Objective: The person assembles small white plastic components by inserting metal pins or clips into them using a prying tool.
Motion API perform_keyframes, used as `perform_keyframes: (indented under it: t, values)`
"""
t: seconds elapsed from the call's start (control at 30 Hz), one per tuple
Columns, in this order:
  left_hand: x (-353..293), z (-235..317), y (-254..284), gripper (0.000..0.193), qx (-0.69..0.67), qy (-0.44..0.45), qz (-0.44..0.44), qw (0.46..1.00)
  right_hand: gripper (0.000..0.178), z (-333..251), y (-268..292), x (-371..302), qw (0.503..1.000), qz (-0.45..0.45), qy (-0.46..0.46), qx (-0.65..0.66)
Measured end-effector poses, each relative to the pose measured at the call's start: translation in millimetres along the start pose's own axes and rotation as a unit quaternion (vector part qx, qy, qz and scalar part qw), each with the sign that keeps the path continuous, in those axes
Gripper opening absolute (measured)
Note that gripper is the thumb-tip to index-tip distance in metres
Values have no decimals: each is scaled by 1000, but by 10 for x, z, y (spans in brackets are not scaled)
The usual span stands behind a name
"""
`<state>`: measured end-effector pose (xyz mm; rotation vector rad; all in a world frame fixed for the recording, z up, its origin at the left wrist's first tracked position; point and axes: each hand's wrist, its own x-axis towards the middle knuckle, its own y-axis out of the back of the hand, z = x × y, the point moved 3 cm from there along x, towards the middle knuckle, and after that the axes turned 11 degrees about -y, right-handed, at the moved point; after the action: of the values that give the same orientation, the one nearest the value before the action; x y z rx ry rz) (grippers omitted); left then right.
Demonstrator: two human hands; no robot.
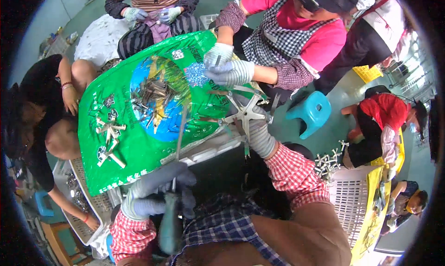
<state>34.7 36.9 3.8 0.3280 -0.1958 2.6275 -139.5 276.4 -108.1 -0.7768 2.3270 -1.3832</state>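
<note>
My left hand [160, 189], in a grey glove, is closed round a green-handled tool [170, 224]. The tool's long thin metal blade points up over the near edge of a green plastic sheet [153, 159]; I cannot make out its exact kind. In a light glove, my right hand [260, 138] grips a star-shaped metal bracket [249, 114] with several arms, held beyond the sheet's right side. Small strips stick out at the ends of its arms. On the sheet lie a pile of small metal strips [157, 92] and some bare star-shaped brackets [110, 131].
Across the sheet a co-worker's gloved hands [227, 66] hold a small strip. Another person sits at the far side, one at the left. A blue stool [310, 113] stands right. More brackets [328, 163] lie by a white crate [347, 203]; another crate [79, 219] is at lower left.
</note>
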Motion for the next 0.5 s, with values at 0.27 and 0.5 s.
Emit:
perform_keyframes:
  t: [0.27,0.5]
  values:
    - [127,76,63,93,-123,0,268,955,62,-53,-412,-71,976,45,105,-188]
    - [44,-275,-20,48,-105,163,246,950,42,-253,-201,-142,703,147,153,-679]
